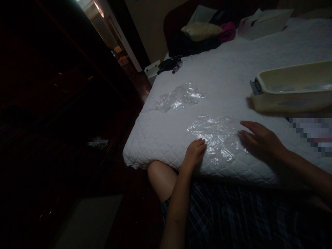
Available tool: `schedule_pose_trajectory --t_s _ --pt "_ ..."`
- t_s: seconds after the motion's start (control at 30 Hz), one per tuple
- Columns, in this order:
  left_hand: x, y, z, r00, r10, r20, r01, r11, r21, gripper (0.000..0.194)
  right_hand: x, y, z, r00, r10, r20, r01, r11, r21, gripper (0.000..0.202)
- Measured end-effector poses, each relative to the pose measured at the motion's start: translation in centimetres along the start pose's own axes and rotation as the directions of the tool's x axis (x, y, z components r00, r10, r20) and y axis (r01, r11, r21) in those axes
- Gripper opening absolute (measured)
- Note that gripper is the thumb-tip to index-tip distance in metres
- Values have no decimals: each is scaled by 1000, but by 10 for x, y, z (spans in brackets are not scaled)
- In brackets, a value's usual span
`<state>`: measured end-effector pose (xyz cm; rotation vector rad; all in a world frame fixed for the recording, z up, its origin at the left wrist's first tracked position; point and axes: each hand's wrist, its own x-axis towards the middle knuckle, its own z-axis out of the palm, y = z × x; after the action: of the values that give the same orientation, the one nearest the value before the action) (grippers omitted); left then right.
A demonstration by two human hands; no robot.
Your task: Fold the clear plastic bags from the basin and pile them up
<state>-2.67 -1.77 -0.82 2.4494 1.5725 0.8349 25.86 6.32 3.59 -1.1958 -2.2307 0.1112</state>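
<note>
A crumpled clear plastic bag (219, 135) lies spread on the white quilted bed cover in front of me. At its left edge, my left hand (195, 152) rests with the fingertips touching or very near the plastic; the fingers look loosely bent, not gripping. Just right of the bag, my right hand (261, 140) hovers with thumb and fingers apart, holding nothing, its lower fingers smeared by motion. Farther back to the left, a second clear plastic bag (180, 97) lies flat on the bed.
A pale plastic bin (293, 100) with a grey latch stands on the bed at right, near a blurred-out patch (316, 135). A white box (264, 24), a yellowish pillow-like bundle (202, 31) and dark items (169, 64) lie toward the back. The bed's edge drops off at left.
</note>
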Motion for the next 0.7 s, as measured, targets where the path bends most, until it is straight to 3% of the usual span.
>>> schedule_pose_trajectory --t_s 0.1,0.27,0.47,0.7 --pt "0 0 -2 1000 10 -1 -10 1000 -16 20 3 -29 8 984 -172 49 167 981 99 37" --pt "0 2 -4 999 -15 -30 13 998 -62 21 -4 -57 36 929 -346 133 306 918 252 29" --pt "1 0 -5 999 -53 0 53 993 -105 22 -19 -54 63 940 -323 109 289 924 250 30" --pt "1 0 -5 999 -23 -31 20 994 -111 20 -22 -51 69 943 -309 120 280 936 215 31"
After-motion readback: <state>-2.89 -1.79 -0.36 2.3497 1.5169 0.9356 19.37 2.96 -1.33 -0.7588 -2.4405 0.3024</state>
